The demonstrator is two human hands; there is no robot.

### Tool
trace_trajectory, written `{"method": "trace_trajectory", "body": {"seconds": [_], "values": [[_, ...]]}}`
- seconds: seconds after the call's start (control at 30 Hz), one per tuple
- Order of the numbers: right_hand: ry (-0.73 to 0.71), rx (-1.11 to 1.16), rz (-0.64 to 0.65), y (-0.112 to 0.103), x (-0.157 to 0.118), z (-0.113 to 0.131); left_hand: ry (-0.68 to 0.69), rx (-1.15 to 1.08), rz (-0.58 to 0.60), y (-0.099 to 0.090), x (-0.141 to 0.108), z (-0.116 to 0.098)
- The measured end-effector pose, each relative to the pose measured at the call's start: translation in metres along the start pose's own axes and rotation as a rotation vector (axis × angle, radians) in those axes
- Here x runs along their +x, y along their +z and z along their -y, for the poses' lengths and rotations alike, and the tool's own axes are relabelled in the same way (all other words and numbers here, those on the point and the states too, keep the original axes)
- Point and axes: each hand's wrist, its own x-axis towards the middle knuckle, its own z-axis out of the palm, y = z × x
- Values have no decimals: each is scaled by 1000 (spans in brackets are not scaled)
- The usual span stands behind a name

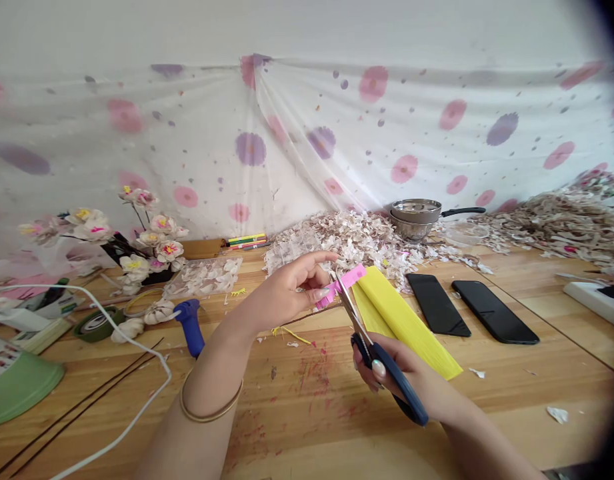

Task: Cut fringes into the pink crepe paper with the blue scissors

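Note:
A small pink paper strip (354,276) with a fringed edge is pinched between the thumb and fingers of my left hand (299,287). My right hand (394,373) is closed round the dark blue handles of a pair of scissors (355,313). The scissor blades cross the pink strip close to my left fingertips; how far apart they are is hard to tell. Folded yellow crepe paper (417,333) lies on the table just behind my right hand. Small yellow scraps (294,335) lie below my left hand.
Two black phones (438,305) (494,312) lie at the right. White petals (337,237) are heaped behind, beside metal bowls (415,217). On the left are paper flowers (159,243), a blue glue gun (189,327), green tape (97,325), a white cable (159,393) and thin dark sticks (81,410).

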Motion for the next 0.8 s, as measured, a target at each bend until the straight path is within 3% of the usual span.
{"method": "trace_trajectory", "body": {"seconds": [0.3,0.8], "values": [[57,-4,9,0,2,4,2,-2,1,-2,-1,0],[33,-55,-4,-1,2,5,-13,10,5,-3,-1,-1]]}}
